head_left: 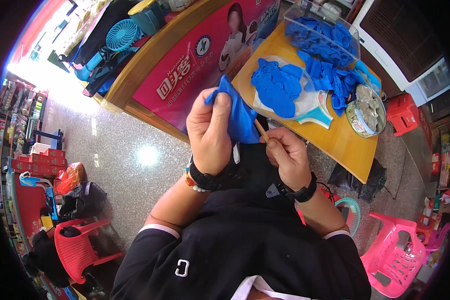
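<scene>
In my left hand (pixel 210 132), pinched between thumb and fingers, is a blue cloth piece (pixel 240 117) held up in front of me. My right hand (pixel 287 157), fingers closed, grips a thin wooden stick (pixel 260 130) whose far end is hidden in or behind the cloth. Just beyond my hands, on the wooden table (pixel 345 150), a clear shallow container (pixel 305 85) holds stacked blue pieces (pixel 277 85), beside a white-and-teal item (pixel 317 112). Loose blue pieces (pixel 330 80), a clear bin (pixel 350 42) of more pieces and a round tin (pixel 365 110) with pale contents share the tabletop.
A counter (pixel 130 65) with a pink poster and a blue fan (pixel 120 35) stands ahead-left. Red chairs (pixel 80 250) and a pink chair (pixel 387 250) flank me. Stocked shelves (pixel 20 120) line the left; a red stool (pixel 405 112) and white appliance (pixel 400 40) are at right.
</scene>
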Demonstrator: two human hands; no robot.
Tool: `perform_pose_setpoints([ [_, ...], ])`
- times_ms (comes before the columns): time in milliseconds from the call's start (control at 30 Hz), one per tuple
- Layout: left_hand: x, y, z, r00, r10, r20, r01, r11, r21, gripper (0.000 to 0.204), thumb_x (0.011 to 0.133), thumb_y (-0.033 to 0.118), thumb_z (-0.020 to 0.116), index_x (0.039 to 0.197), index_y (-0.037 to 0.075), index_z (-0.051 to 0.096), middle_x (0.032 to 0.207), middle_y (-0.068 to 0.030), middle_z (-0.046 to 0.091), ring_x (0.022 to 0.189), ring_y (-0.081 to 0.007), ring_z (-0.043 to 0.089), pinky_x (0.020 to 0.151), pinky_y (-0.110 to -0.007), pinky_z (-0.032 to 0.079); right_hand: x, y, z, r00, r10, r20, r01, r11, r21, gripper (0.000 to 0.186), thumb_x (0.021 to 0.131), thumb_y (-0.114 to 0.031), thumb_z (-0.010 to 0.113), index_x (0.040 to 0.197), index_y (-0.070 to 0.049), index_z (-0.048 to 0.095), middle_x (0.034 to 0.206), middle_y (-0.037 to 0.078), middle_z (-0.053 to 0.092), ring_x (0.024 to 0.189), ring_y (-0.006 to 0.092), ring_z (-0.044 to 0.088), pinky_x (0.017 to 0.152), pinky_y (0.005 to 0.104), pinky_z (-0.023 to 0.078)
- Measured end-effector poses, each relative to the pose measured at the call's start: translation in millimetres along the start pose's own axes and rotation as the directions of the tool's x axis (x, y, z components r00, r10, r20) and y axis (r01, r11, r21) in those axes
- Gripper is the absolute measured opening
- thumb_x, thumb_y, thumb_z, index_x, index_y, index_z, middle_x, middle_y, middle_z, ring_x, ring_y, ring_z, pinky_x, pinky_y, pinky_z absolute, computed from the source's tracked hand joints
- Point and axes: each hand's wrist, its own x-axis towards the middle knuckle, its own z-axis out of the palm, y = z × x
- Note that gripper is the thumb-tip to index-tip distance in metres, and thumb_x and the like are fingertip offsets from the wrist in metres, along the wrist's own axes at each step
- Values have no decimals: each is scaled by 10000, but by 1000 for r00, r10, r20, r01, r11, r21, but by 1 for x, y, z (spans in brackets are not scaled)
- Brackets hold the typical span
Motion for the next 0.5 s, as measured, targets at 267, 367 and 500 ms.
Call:
perform_pose_setpoints([
  [267,10,13,-8,998,-28,61,31,998,-49,217,943,144,567,1093,-7,612,924,-21,645,803,-57,581,731,-197,474,1,-5,-3,992,-118,-36,108,970,-218,113,933,-84,554,981,1,611,739,-8,581,634,55,479,584,198,390],
  [367,9,18,-6,999,-23,48,27,996,-90,182,929,145,591,1021,-5,640,895,-45,666,747,-71,600,685,-214,498,-1,-6,-6,991,-131,-18,121,953,-277,114,932,-85,556,979,7,606,755,6,591,642,60,487,593,202,399],
  [500,6,14,-5,998,-29,46,34,993,-109,162,923,130,598,993,-9,641,906,-64,673,750,-78,605,687,-217,500,-3,-8,-7,992,-122,-25,109,949,-294,117,936,-90,552,973,6,609,728,-5,570,632,46,463,581,191,381],
])
